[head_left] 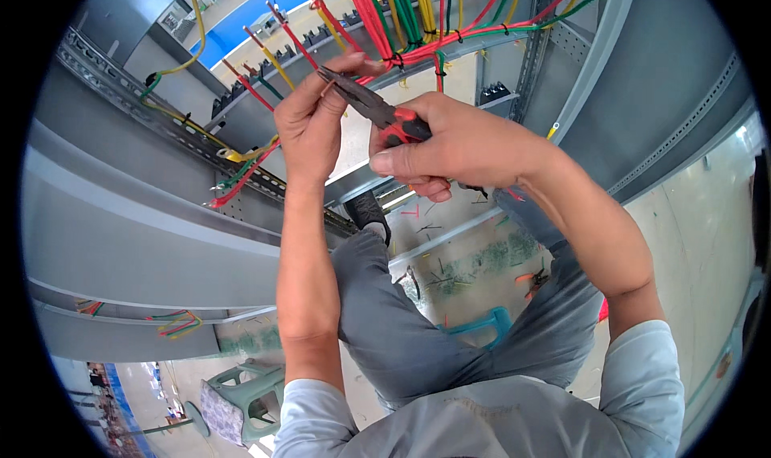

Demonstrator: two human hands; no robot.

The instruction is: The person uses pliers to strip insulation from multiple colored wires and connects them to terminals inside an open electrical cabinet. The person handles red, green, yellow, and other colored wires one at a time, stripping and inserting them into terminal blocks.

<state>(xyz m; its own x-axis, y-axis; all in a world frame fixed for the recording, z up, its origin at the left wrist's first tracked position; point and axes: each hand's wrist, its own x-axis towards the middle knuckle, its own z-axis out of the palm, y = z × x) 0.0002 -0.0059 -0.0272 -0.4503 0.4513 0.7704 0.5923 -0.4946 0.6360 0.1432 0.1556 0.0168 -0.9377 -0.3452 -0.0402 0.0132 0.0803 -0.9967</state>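
my rt hand (458, 141) is upper centre of the frame, fingers wrapped round the dark-steel, red-and-black-gripped pliers (376, 112). their nose points up-left into my lt hand (309, 128), whose thumb and forefinger sit either side of it, right by a thin, copper-coloured wire end (328, 87). can't tell if the lt fingers are clamped on that wire, or if the jaws bite it; too much hidden.

to do this well, i'd say: hold the wire steady close to the nose, lt fingertips clear of the jaws, squeeze evenly, and turn from the wrist so the metal doesn't get nicked. thin copper prob bends easily, so light force 1st.

materials: wire end looks bare & slightly bent. top centre, smooth plastic-sheathed red, green and yellow wires (368, 16) hang in thick bunches, cinched w/ narrow black ties (395, 59); prob springy. upper left, a long slotted metal rail (104, 71) runs diagonally; left side, a broad, smooth grey sheet-metal panel (152, 253) looks curved, prob just lens bend. lower left, a moulded green plastic stool (245, 386) w/ a soft-looking patterned pad (218, 412).
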